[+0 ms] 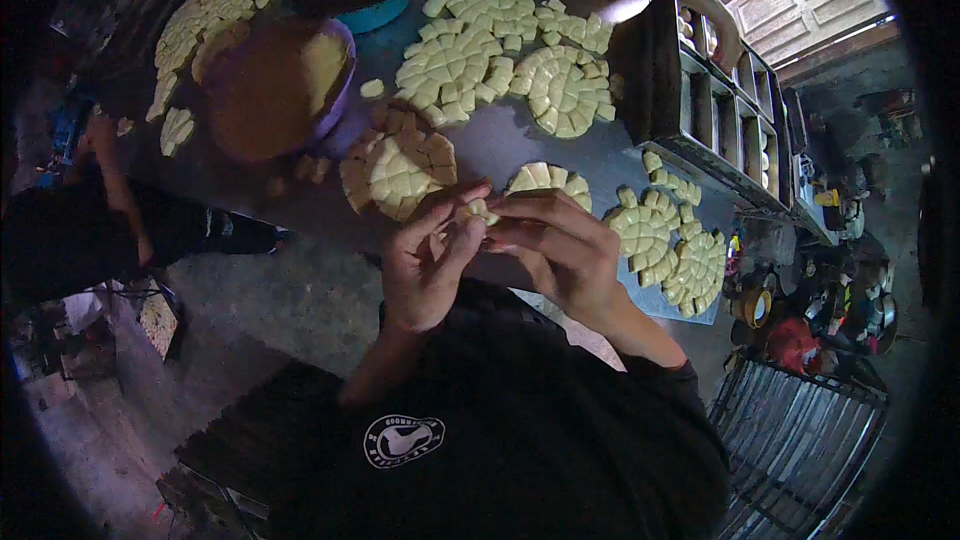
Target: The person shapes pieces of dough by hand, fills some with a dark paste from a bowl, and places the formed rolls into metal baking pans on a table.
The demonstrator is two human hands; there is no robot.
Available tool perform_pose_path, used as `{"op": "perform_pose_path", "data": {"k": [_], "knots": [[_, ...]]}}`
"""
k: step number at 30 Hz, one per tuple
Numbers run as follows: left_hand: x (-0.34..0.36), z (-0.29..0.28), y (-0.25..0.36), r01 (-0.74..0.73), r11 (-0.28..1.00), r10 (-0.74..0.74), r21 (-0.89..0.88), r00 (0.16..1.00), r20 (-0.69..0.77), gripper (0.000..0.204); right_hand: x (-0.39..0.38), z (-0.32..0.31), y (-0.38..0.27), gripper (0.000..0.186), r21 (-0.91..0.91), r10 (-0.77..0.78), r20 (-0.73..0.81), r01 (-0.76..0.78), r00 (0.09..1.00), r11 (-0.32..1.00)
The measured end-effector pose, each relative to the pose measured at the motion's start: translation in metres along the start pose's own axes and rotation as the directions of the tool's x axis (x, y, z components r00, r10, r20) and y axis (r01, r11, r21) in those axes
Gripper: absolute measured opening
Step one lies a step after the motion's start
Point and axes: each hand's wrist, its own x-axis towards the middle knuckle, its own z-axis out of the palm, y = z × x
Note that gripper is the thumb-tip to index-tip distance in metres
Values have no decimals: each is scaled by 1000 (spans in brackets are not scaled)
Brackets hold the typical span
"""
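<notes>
Dough piece, right of the purple bowl and on its near side, was pinched by the left hand and right hand together, neither hand nearer, its long axis unclear.

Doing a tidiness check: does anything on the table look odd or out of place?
One dough round just beyond the left hand stands out: brown pieces surround its pale middle, while nearby rounds look pale.
</notes>
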Motion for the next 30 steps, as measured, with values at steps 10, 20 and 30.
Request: {"op": "perform_pose_path", "data": {"k": [10,20,30], "knots": [[-21,32,0,45,928,-40,370,999,-22,16,-23,-43,-8,12,142,32,161,-55,986,988],[3,-19,10,-180,959,103,221,941,323,27,0,-15,-22,41,519,344,59,-323,937,791],[50,-92,2,419,807,-208,-415,861,465,34,60,47,-24,65,-164,273,95,-255,957,953]]}}
